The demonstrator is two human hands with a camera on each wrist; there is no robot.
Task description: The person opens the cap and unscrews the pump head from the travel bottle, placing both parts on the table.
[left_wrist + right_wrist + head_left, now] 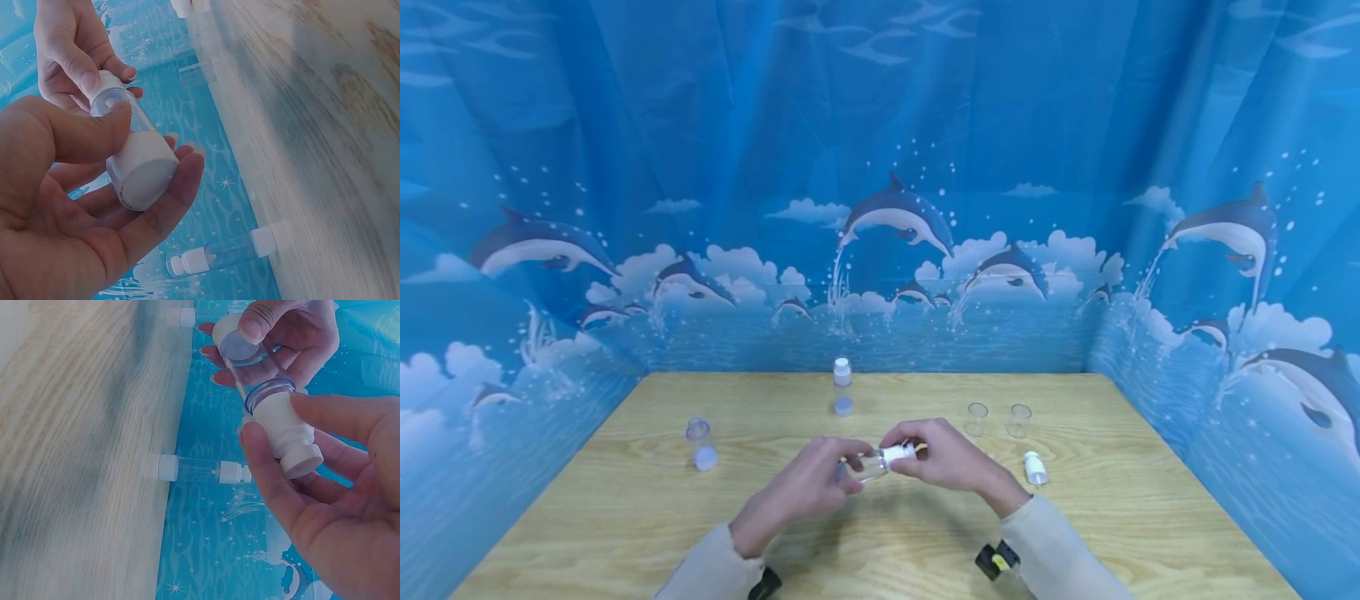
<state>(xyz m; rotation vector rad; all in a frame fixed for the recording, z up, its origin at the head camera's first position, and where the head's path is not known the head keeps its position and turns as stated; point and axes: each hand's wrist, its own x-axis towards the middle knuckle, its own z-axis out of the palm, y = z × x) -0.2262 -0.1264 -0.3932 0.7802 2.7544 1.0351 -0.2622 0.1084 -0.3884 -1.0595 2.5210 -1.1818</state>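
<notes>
Over the middle of the table, my left hand (808, 482) grips a small clear bottle (868, 469) with a white base (147, 172). The bottle is tilted, its base toward the left hand. My right hand (951, 458) pinches a white pump top (281, 422) between thumb and fingers at the bottle's neck. In the right wrist view the pump top sits in line with the clear rim (270, 394). How far it is screwed on cannot be told.
A similar bottle with a white pump top (842, 385) stands behind the hands. At left stands a clear bottle (702, 446) without a white top. On the right are two clear caps (977, 419) and a loose white pump top (1035, 468). A blue dolphin curtain (880, 125) surrounds the wooden table (1120, 517).
</notes>
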